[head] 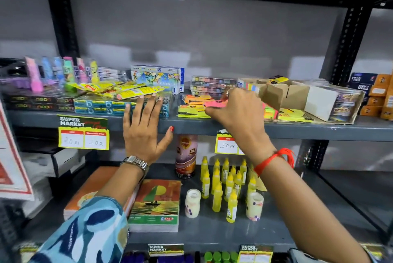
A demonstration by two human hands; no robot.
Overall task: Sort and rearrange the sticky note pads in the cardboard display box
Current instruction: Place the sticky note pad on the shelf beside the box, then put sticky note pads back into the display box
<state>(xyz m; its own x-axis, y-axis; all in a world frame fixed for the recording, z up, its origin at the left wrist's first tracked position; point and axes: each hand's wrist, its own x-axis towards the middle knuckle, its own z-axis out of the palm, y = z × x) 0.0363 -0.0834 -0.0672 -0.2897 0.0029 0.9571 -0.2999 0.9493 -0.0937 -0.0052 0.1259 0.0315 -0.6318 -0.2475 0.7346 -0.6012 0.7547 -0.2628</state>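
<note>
Right hand [236,111] fingers pinch a pink sticky note pad [213,104] above loose pads [194,111], left of the cardboard display box [308,103]; left hand [142,133] splayed, released. A slip could scatter the loose pads.

"SUPER MARKET", "20 Rs", "10 Rs" on left price tag [83,133]; "50 Rs" on middle tag [227,145]; "TRIO" on blue box [360,79].
</note>
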